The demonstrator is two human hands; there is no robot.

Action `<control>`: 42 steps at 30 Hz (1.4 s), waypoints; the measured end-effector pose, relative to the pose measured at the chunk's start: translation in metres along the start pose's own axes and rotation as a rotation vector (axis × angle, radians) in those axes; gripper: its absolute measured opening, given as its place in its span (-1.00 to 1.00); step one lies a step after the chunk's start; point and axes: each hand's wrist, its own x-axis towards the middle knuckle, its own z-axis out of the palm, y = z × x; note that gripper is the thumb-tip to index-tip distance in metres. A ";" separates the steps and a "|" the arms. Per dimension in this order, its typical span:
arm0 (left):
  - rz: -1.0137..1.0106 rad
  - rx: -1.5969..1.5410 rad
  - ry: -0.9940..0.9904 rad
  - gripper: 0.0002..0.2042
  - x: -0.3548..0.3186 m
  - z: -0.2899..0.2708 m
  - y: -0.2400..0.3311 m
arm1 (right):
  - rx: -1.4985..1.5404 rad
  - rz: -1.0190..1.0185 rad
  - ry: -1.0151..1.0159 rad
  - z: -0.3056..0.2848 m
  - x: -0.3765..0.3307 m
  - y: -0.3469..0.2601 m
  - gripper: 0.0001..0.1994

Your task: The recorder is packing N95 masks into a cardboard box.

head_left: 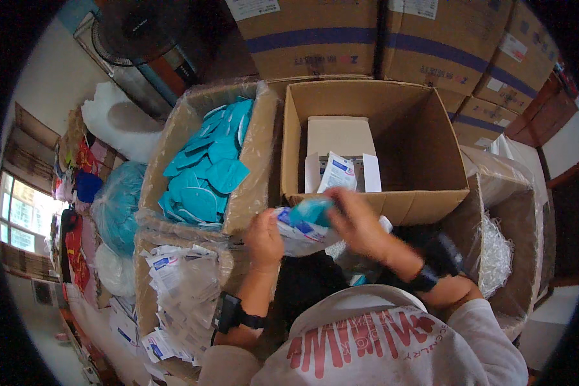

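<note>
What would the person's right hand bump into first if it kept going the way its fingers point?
Most likely the teal mask it is pushing into the clear pouch held by the left hand. Its fingers point left, straight at them. The right hand is motion-blurred, so depth is uncertain.

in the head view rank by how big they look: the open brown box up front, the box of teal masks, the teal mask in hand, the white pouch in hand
1. Open brown box, largest.
2. Box of teal masks, slightly smaller; nearly alike, fisheye bending makes this unsure.
3. White pouch, held by the left hand.
4. Teal mask at the right hand, smallest, partly hidden.
</note>
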 end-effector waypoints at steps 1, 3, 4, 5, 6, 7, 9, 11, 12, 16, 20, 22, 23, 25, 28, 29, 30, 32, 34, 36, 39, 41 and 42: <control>-0.034 0.008 0.039 -0.87 -0.002 -0.004 -0.008 | 0.145 0.125 0.078 -0.017 0.004 0.008 -0.73; -0.048 -0.028 0.045 -0.87 -0.009 -0.014 -0.024 | 0.537 0.247 0.229 -0.070 0.024 0.002 -0.74; -0.048 -0.054 0.039 -0.87 -0.011 -0.014 -0.026 | 0.642 0.273 0.175 -0.093 0.031 0.018 -0.75; -0.013 -0.059 0.052 -0.87 -0.012 -0.017 -0.027 | 0.778 0.346 0.096 -0.107 0.034 0.012 -0.74; 0.027 -0.065 0.062 -0.87 -0.011 -0.019 -0.026 | 0.724 0.346 -0.068 -0.116 0.033 0.013 -0.74; 0.067 -0.071 0.074 -0.87 -0.009 -0.021 -0.024 | 0.667 0.344 -0.231 -0.121 0.034 0.012 -0.73; 0.109 -0.108 0.096 -0.87 -0.008 -0.023 -0.020 | 0.277 0.272 -0.462 -0.101 0.031 -0.005 -0.72; 0.165 -0.153 0.107 -0.87 -0.002 -0.023 -0.010 | -0.037 -0.077 -0.527 -0.074 0.032 -0.021 -0.76; 0.199 -0.172 0.110 -0.86 0.003 -0.025 0.000 | -0.110 -0.103 -0.547 -0.063 0.031 -0.025 -0.77; 0.221 -0.236 0.086 -0.88 -0.005 -0.027 -0.004 | -0.226 -0.105 -0.686 -0.030 0.032 -0.036 -0.75; 0.102 -0.181 0.007 -0.91 -0.017 -0.036 -0.006 | -0.032 -0.084 -0.787 -0.014 0.031 -0.032 -0.72; -0.065 -0.175 0.004 -0.91 -0.028 -0.036 -0.008 | 0.193 -0.033 -0.823 -0.009 0.027 -0.029 -0.73; -0.117 -0.171 0.033 -0.91 -0.031 -0.039 -0.007 | 0.264 0.058 -0.829 -0.009 0.027 -0.033 -0.73; -0.204 -0.168 0.082 -0.91 -0.031 -0.050 -0.006 | 0.397 0.252 -0.825 -0.012 0.025 -0.041 -0.73; -0.162 -0.045 0.180 -0.87 -0.043 -0.083 -0.051 | 0.736 0.359 -0.429 -0.024 0.024 -0.013 -0.79; -0.218 0.109 0.333 -0.85 -0.057 -0.099 -0.085 | 0.868 0.382 -0.250 -0.032 0.027 0.005 -0.80; -0.713 0.169 0.451 -0.83 -0.049 -0.127 -0.096 | 0.872 0.427 -0.117 -0.043 0.035 0.000 -0.79; -0.662 0.292 0.709 -0.78 -0.064 -0.195 -0.143 | 0.806 0.488 0.145 -0.066 0.043 0.007 -0.78; -0.655 0.529 0.708 -0.75 -0.054 -0.236 -0.138 | 0.685 0.529 0.282 -0.094 0.038 0.036 -0.74; -0.498 0.631 0.451 -0.76 -0.075 -0.232 -0.160 | 0.607 0.607 0.315 -0.111 0.030 0.057 -0.69; -0.063 0.785 -0.155 -0.79 -0.168 -0.189 -0.228 | 0.743 0.534 0.216 -0.110 0.025 0.058 -0.79; -0.451 0.239 -0.620 -0.86 -0.229 -0.152 -0.263 | 0.733 0.548 0.213 -0.100 0.023 0.057 -0.80; -0.645 0.069 -0.566 -0.84 -0.249 -0.131 -0.276 | 0.696 0.555 0.173 -0.100 0.020 0.054 -0.81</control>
